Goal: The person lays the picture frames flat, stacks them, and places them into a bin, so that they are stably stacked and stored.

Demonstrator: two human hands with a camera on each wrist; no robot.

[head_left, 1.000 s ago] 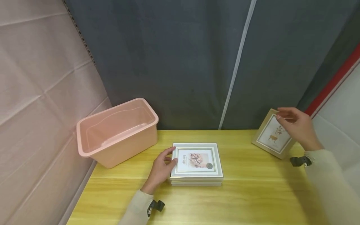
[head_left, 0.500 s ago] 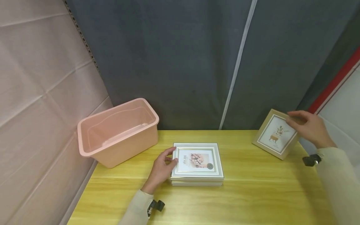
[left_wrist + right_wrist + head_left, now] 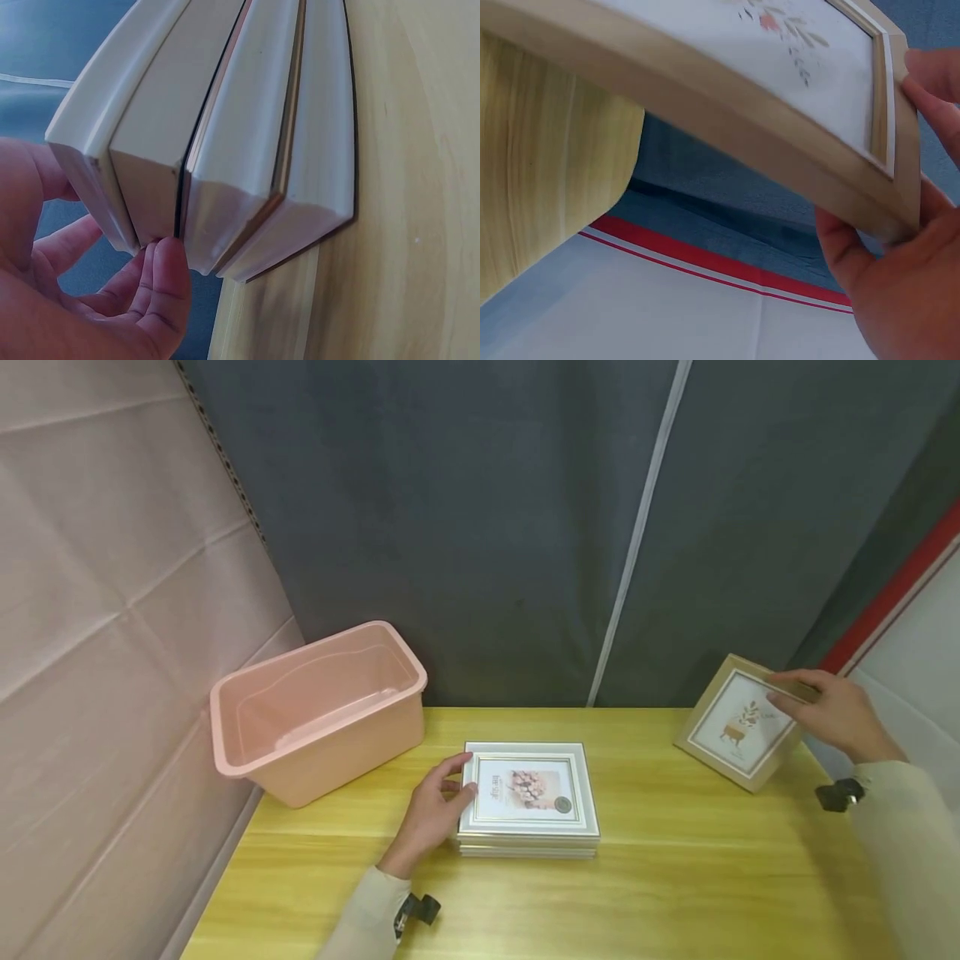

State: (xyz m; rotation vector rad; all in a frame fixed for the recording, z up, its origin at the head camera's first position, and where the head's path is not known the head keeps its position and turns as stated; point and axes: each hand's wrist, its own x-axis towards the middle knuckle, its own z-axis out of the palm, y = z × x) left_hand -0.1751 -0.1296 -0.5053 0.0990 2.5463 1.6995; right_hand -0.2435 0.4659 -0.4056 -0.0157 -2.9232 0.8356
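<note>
In the head view my left hand [image 3: 429,817] rests against the left side of a stack of white picture frames [image 3: 525,845]. The top frame shows a pink flower print. From the left wrist, fingertips [image 3: 171,262] touch the side of the stack, whose layers include a beige frame [image 3: 150,180] near the top. At the back right, my right hand [image 3: 843,712] grips a light wooden picture frame [image 3: 701,745] by its upper right corner. That frame leans back and holds a print of a deer-like figure with leaves. Part of its right edge is hidden by the hand.
A pink plastic bin [image 3: 337,743] stands at the back left of the wooden table [image 3: 637,893]. A dark grey curtain [image 3: 465,543] hangs behind the table. Pale fabric [image 3: 97,693] lines the left side, and a red-edged white panel [image 3: 900,602] borders the right.
My right hand has shifted right along the wooden frame's top edge to its upper right corner and now grips it there. The left hand and the stack stay together, nearly still.
</note>
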